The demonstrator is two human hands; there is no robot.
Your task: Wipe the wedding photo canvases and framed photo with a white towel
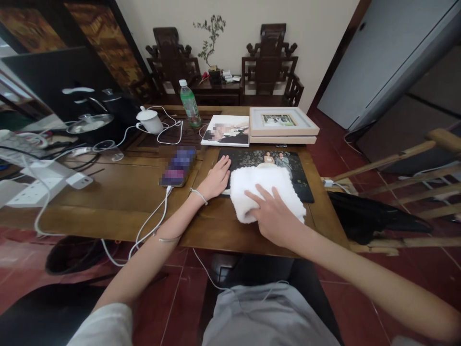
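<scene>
A dark photo album or panel [300, 180] with a picture of two people lies flat on the wooden table. My left hand [217, 178] rests with its fingers stretched out on its left edge, holding nothing. A folded white towel [268, 180] covers the lower middle of the panel. On top of the towel my right hand [273, 216] presses down, gripping the fold near the thumb, with several fingers spread across the cloth. What lies directly beneath the towel is hidden.
Behind the panel are a white photo board [226, 130] and stacked framed pictures [283, 122]. A charging phone [178, 167] lies left of my left hand. Further off stand a green bottle [190, 103], a lidded white cup [149, 121], a pot [90, 127] and power strips [39, 185].
</scene>
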